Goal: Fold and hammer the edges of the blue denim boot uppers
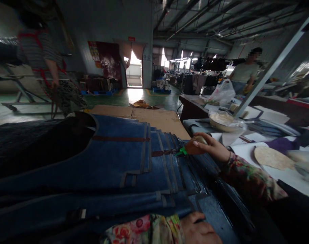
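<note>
My right hand (216, 148) is wrapped round a brownish squeeze bottle (195, 146) with a green nozzle (181, 152). The nozzle points left and down at the edges of overlapping blue leather-like pieces (118, 159) with grey borders. Whether its tip touches them I cannot tell. Dark, shiny wet-looking streaks run along the stepped edges under the bottle. A brown strip (121, 139) crosses the top piece. Low in the view, my left hand (198, 230) lies on the blue pieces, fingers partly spread, holding nothing visible.
Brown cardboard (156, 117) lies beyond the blue stack. At the right, a table carries a bowl covered in plastic (222, 120), a pale round piece (273, 157) and a plastic bag (222, 91). A slanted metal post (268, 64) rises there. One person (42, 57) is at left, another (245, 73) at right.
</note>
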`<action>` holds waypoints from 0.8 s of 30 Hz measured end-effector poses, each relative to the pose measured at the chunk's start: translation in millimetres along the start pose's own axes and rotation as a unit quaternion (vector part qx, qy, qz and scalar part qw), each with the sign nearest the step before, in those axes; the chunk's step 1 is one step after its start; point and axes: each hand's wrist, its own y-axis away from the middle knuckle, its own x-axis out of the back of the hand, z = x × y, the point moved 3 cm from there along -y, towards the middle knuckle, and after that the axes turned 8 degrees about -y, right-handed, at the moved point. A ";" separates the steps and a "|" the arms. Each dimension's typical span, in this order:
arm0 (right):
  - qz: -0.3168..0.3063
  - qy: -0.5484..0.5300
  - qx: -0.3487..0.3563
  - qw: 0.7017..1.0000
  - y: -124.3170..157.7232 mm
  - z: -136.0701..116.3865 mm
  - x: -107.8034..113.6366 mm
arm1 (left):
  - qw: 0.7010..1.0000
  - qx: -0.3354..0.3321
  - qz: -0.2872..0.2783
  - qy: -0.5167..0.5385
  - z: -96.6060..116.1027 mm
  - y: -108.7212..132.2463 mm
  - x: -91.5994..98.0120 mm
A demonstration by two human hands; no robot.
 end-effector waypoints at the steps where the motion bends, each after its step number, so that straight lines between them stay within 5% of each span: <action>1: -0.003 0.003 -0.002 1.000 2.0 -1.1 -0.8 | 1.000 -0.007 -0.007 0.002 -0.5 -0.8 0.6; 10: -0.087 0.019 -0.059 0.994 41.0 -14.0 -7.6 | 0.999 0.023 -0.049 -0.005 1.2 -7.6 19.2; 14: -0.058 0.018 -0.041 0.997 42.8 -18.1 -6.6 | 0.998 0.031 -0.060 0.004 1.7 -10.3 32.4; 24: -0.105 0.012 0.014 0.994 69.6 -26.3 -10.9 | 0.994 0.077 -0.080 0.014 4.4 -14.8 44.9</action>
